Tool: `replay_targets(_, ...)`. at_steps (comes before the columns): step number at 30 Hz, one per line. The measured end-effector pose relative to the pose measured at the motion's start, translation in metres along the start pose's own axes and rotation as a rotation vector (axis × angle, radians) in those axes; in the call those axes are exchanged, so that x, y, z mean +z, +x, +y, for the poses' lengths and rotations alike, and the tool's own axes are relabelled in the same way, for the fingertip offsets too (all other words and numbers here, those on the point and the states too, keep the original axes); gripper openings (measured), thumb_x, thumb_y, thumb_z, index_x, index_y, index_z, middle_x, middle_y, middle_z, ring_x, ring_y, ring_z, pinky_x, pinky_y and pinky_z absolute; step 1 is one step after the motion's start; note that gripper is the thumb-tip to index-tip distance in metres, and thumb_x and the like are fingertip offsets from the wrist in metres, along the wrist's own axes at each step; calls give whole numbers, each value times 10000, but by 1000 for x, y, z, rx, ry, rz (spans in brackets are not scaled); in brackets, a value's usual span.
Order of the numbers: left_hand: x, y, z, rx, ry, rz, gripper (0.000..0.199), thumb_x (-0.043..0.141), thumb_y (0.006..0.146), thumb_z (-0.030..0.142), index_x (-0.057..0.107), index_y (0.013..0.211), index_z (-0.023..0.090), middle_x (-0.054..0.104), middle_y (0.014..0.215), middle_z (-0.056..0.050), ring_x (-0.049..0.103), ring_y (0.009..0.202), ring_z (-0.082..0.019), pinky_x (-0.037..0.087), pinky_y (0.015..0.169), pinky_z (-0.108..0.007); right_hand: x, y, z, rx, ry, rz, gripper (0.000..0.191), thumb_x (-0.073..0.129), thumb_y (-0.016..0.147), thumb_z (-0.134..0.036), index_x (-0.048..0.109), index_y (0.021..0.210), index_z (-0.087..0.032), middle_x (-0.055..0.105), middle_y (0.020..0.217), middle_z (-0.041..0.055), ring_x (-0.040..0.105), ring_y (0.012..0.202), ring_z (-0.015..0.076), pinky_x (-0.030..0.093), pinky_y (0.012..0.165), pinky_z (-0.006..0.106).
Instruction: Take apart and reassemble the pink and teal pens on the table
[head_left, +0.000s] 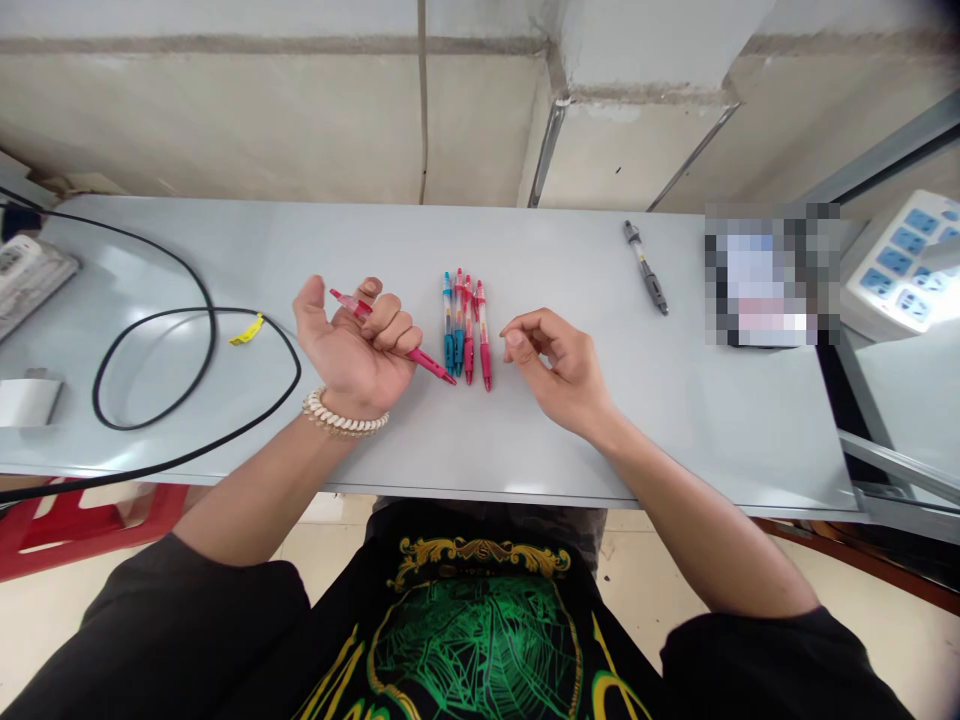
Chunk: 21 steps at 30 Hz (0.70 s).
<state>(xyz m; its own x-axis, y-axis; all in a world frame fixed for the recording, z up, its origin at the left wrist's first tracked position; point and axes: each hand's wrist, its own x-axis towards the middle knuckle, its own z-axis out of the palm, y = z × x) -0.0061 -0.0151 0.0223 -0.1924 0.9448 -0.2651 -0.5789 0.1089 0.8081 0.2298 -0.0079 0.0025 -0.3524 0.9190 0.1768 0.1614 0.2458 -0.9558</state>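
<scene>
My left hand (358, 350) is turned palm up, its fingers curled around a pink pen (433, 366). The pen's clear end rises past the fingers, and its pink end points down to the right. Beside it on the table, several pens lie side by side: a teal pen (448, 325) on the left, one with a red top and teal lower part (459, 350), then a pink pen (469, 345) and another pink pen (484, 345). Just right of this row hovers my right hand (559, 365), thumb and forefinger tips together, with nothing visible in them.
On the grey table (600, 450), a grey pen (646, 268) lies at the back right, near a blurred-out device (769, 280). A power strip (904, 265) stands at the far right. A looped black cable (202, 310) with a yellow tag (247, 330) and a white adapter (30, 402) occupy the left.
</scene>
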Motion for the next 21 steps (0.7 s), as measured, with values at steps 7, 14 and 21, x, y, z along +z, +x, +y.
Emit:
replay_targets(7, 26, -18, -11, -3, 14, -88, 575, 491, 909, 805, 537, 732, 260, 335, 544, 37, 411, 482, -142, 491, 564, -326, 22, -11, 8, -346, -225, -175, 309, 657, 1013, -383, 628, 1268, -210, 759, 1082, 79, 698, 873, 169, 609, 806, 341)
replay_targets(14, 20, -17, -21, 131, 83, -274, 444, 597, 889, 614, 747, 1102, 255, 690, 1280, -101, 615, 1303, -269, 549, 1045, -349, -16, 0, 12, -374, -546, 104, 252, 481, 1075, -239, 700, 1197, -216, 802, 1090, 94, 741, 944, 204, 601, 864, 358)
replay_targets(21, 9, -1, -33, 266, 338, -46, 239, 783, 825, 276, 753, 1057, 228, 693, 1304, -88, 655, 1237, -223, 524, 1034, -316, -84, 16, 33, 43, -918, 378, 151, 586, 969, -258, 716, 985, -183, 665, 730, 90, 571, 673, 233, 502, 693, 396)
